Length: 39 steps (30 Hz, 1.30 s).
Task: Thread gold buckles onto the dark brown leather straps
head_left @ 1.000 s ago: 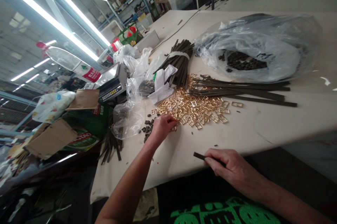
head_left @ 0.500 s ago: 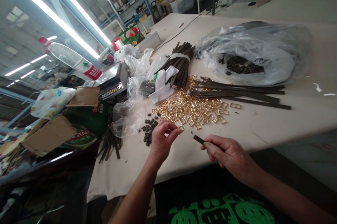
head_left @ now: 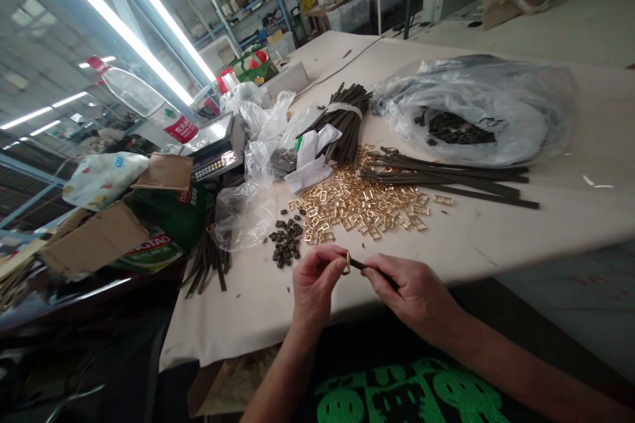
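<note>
My left hand (head_left: 315,281) pinches a small gold buckle (head_left: 346,263) at the near edge of the white table (head_left: 520,231). My right hand (head_left: 414,290) grips a dark strap (head_left: 364,267), whose tip meets the buckle. Just beyond the hands lies a spread of several gold buckles (head_left: 364,204). A small heap of dark loops (head_left: 288,237) sits to the left of it. Loose dark straps (head_left: 446,175) lie to the right of the buckles, and a banded bundle of straps (head_left: 342,122) lies behind them.
A large clear plastic bag (head_left: 476,108) with dark parts fills the table's right back. Crumpled plastic bags (head_left: 253,165) and a weighing scale (head_left: 218,151) stand at the left. Cardboard and a green box (head_left: 149,237) sit off the table's left edge.
My left hand picked a buckle from the pile and drew back to the table's near edge. My right hand brought the strap's tip up to the buckle. The camera tilted slightly.
</note>
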### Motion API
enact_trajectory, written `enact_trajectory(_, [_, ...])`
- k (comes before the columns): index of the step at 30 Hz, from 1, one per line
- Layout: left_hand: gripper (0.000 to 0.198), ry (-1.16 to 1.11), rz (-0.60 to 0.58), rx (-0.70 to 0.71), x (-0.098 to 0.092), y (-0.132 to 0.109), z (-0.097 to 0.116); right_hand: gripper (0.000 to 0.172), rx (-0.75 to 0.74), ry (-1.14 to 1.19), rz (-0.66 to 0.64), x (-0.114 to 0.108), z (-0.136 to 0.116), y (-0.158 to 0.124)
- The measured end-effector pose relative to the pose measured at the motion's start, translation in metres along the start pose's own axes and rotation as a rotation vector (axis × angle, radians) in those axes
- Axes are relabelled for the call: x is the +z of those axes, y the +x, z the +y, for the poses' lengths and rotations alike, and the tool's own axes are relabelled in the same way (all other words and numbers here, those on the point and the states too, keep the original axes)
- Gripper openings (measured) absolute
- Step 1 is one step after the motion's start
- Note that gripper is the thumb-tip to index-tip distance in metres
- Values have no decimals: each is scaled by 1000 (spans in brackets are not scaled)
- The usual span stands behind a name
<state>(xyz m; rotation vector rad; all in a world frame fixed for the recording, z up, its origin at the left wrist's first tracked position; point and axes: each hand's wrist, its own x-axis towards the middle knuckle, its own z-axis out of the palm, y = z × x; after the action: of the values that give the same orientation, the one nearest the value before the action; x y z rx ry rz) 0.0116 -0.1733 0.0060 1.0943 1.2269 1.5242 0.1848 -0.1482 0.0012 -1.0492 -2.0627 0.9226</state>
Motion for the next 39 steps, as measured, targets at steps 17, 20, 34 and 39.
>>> enact_trajectory(17, [11,244,-36,153,9,-14,-6,24,-28,176,-1,4,-10,-2])
enact_trajectory(20, [13,204,12,131,6,-12,-8,22,-9,172,-48,2,-10,-4])
enact_trajectory(34, [15,36,48,-70,7,-21,-13,22,-13,138,-56,9,-10,-8])
enact_trajectory(39, [33,-47,176,-78,13,-22,-17,23,-16,173,-46,11,-12,-6])
